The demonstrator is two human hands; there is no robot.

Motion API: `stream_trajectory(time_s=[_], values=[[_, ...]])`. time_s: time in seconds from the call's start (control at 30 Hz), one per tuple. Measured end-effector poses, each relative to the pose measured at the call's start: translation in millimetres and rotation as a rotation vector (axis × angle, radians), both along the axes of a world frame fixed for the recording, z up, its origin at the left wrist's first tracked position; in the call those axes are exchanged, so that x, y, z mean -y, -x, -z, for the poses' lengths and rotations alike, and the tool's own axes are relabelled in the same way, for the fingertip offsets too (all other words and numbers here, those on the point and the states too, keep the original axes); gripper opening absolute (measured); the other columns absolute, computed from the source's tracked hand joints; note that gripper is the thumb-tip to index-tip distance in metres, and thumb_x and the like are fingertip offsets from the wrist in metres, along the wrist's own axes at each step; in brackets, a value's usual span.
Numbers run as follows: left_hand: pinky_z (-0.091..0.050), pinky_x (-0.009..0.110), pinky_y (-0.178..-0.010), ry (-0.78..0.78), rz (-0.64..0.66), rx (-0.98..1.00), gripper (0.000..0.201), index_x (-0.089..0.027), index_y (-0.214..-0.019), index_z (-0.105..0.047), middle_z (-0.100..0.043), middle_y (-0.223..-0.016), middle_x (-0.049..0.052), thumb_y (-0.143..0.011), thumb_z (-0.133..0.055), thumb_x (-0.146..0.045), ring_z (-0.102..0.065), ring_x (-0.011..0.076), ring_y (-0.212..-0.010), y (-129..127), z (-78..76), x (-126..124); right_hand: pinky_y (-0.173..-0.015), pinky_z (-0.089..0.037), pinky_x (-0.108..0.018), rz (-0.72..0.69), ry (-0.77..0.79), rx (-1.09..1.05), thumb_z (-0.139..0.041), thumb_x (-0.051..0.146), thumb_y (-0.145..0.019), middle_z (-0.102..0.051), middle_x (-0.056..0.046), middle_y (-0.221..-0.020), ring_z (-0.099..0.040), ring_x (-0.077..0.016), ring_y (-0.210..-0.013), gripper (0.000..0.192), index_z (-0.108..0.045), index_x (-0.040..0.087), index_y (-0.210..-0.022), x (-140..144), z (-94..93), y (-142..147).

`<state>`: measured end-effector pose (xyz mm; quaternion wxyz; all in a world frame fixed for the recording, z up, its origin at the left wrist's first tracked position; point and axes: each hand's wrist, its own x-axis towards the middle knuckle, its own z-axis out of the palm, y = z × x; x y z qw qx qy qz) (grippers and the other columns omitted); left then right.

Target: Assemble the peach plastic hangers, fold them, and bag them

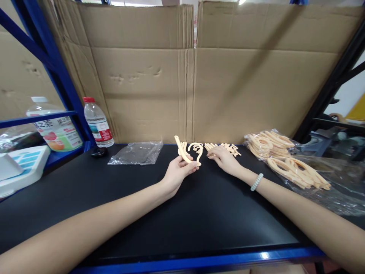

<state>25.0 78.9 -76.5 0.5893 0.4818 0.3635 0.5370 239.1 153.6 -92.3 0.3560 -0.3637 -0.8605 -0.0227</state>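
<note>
My left hand (pixel 179 171) is closed on curved beige pieces (pixel 183 149) with smooth, rounded edges, held up just above the black table. One is a long bowed strip slanting up to the left; a thinner curved part rises on the right, and I cannot tell whether they are joined. My right hand (pixel 224 159) reaches to a pile of small beige pieces (pixel 232 148) near the cardboard. Its fingers are bent together and point down, and what lies between them is hidden. More curved beige parts (pixel 196 146) rest behind my left hand.
Clear plastic bags of beige oval parts (pixel 298 173) lie at the right. A flat clear bag (pixel 137 153) and a red-capped water bottle (pixel 98 123) are at the left. Cardboard sheets (pixel 148 83) wall the back of the black table (pixel 182 224). A blue frame (pixel 51 57) rises left.
</note>
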Motion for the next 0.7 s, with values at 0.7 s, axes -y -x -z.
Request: stream_trajectory(time_s=[0.7], values=[[-0.047, 0.035, -0.088, -0.138, 0.129, -0.030, 0.037, -0.015, -0.095, -0.052, -0.069, -0.081, 0.003, -0.068, -0.077, -0.017, -0.063, 0.0141, -0.081, 5.7, 10.5, -7.0, -0.078, -0.052, -0.031, -0.118, 0.822, -1.322, -0.079, 0.013, -0.055, -0.059, 0.001, -0.090, -0.060, -0.0117, -0.075, 0.046, -0.065, 0.026, -0.098, 69.4, -15.2, 35.8]])
